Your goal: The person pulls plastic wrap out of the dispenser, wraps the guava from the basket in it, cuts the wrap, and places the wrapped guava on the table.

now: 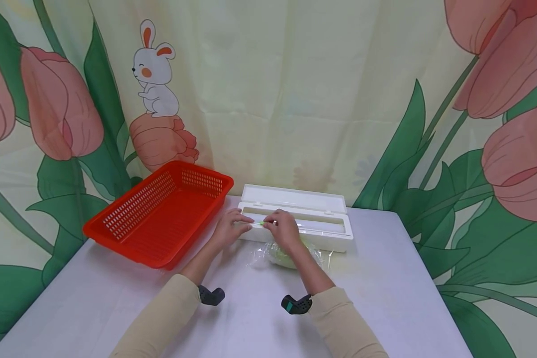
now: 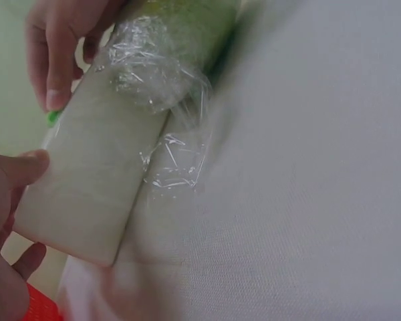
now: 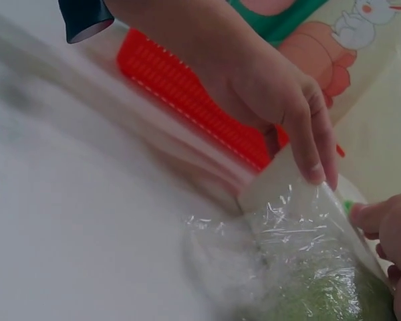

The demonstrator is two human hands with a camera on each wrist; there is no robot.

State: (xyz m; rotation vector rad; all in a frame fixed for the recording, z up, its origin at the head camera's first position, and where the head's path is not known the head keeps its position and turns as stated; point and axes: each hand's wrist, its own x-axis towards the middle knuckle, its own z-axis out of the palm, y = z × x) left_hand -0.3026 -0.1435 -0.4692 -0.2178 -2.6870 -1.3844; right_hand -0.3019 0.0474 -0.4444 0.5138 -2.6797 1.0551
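Note:
A white cling film dispenser (image 1: 335, 242) lies lengthwise at the back of the table, its lid (image 1: 295, 198) raised and a pale roll (image 1: 319, 225) inside. My left hand (image 1: 229, 228) grips its left end, fingertips at the top edge. Just to the right, my right hand (image 1: 283, 229) pinches a small green cutter slider (image 2: 53, 118) on that edge. Against the front of the dispenser rests a pale green, rounded vegetable (image 1: 283, 257), wrapped in clear film (image 3: 291, 234); its kind cannot be made out. My right wrist partly hides it in the head view.
To the left stands a red plastic basket (image 1: 154, 219) with slotted sides, near the dispenser's left end. A white cloth covers the table (image 1: 250, 318). Behind it hangs a curtain (image 1: 286, 99) printed with tulips and a rabbit.

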